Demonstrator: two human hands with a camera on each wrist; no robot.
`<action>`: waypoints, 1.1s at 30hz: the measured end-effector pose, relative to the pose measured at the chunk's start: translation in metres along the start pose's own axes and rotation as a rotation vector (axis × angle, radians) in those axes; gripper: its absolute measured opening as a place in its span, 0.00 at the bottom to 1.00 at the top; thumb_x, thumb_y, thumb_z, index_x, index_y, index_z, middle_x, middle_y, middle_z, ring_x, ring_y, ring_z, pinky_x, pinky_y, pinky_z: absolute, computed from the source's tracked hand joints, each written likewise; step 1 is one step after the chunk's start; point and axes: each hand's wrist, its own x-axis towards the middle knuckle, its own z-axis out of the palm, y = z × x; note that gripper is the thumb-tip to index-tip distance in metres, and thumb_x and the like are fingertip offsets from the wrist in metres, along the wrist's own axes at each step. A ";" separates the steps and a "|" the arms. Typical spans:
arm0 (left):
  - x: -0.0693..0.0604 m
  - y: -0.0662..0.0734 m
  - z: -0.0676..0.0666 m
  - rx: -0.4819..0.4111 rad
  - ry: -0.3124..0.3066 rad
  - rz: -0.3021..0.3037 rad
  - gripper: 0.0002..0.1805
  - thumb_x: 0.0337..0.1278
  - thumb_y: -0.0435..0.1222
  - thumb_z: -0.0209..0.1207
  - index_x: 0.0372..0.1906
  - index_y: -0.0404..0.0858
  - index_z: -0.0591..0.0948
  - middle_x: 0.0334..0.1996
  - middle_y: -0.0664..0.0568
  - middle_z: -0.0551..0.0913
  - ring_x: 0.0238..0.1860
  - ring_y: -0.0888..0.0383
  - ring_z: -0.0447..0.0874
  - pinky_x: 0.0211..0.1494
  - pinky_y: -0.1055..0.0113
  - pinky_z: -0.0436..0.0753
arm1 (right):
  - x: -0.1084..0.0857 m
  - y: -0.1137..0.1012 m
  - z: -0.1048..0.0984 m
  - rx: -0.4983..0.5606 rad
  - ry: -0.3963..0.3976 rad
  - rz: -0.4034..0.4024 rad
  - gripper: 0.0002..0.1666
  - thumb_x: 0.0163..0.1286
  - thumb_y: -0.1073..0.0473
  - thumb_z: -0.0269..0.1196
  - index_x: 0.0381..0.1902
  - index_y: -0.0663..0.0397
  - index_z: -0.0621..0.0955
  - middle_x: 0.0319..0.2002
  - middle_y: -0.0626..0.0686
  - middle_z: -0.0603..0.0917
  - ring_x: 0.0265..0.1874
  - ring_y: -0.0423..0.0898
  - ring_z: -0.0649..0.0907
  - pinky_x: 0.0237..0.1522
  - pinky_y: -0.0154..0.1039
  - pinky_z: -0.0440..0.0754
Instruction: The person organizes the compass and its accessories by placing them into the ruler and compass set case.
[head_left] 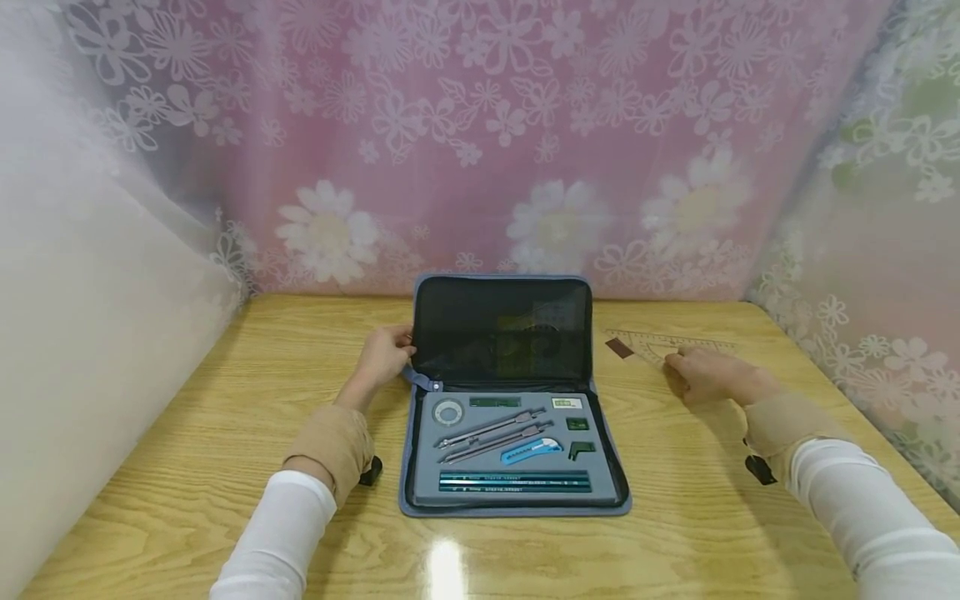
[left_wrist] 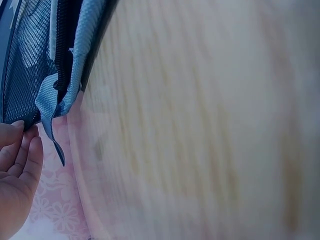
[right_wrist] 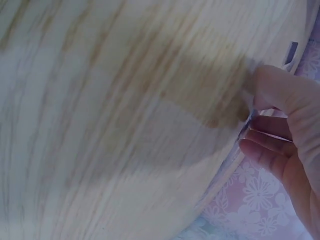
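An open zip case (head_left: 517, 508) lies on the table, its lid tilted up at the back. The left hand (head_left: 384, 357) pinches the left edge of the lid; in the left wrist view that hand (left_wrist: 20, 170) has thumb and fingertips on the corner of the mesh lid (left_wrist: 30, 65). A clear triangular ruler (head_left: 645, 340) is to the right of the case, with the right hand (head_left: 701, 372) gripping it by its near side. The right wrist view shows the right hand (right_wrist: 285, 130) with thumb and fingers pinching a thin clear edge.
The case's grey tray holds two metal compasses (head_left: 491, 437), a blue cutter (head_left: 531, 452), green pencils (head_left: 514, 482), a round dial piece (head_left: 448, 412) and small green parts. A small dark red rectangle (head_left: 619, 347) is at the ruler's left end. A floral curtain (head_left: 480, 150) hangs behind the wooden table (head_left: 300, 333).
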 end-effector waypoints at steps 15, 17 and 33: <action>0.000 -0.002 0.001 0.002 0.000 -0.016 0.19 0.54 0.24 0.55 0.53 0.26 0.76 0.42 0.36 0.81 0.45 0.46 0.79 0.42 0.59 0.79 | 0.004 -0.003 0.008 -0.143 0.076 0.037 0.06 0.56 0.61 0.62 0.24 0.53 0.75 0.24 0.48 0.70 0.25 0.49 0.73 0.30 0.46 0.73; -0.001 -0.002 0.001 -0.001 0.000 -0.013 0.19 0.54 0.24 0.55 0.53 0.26 0.76 0.42 0.36 0.81 0.45 0.45 0.79 0.42 0.59 0.79 | 0.004 -0.003 0.006 -0.132 0.067 0.053 0.06 0.56 0.61 0.61 0.23 0.52 0.75 0.23 0.47 0.70 0.24 0.47 0.72 0.28 0.45 0.72; 0.002 -0.001 0.001 0.001 0.021 0.007 0.18 0.52 0.23 0.55 0.51 0.26 0.78 0.39 0.36 0.82 0.42 0.46 0.80 0.39 0.61 0.79 | 0.001 -0.004 -0.021 0.029 0.085 0.206 0.15 0.61 0.56 0.60 0.37 0.65 0.80 0.32 0.56 0.77 0.28 0.51 0.78 0.30 0.48 0.75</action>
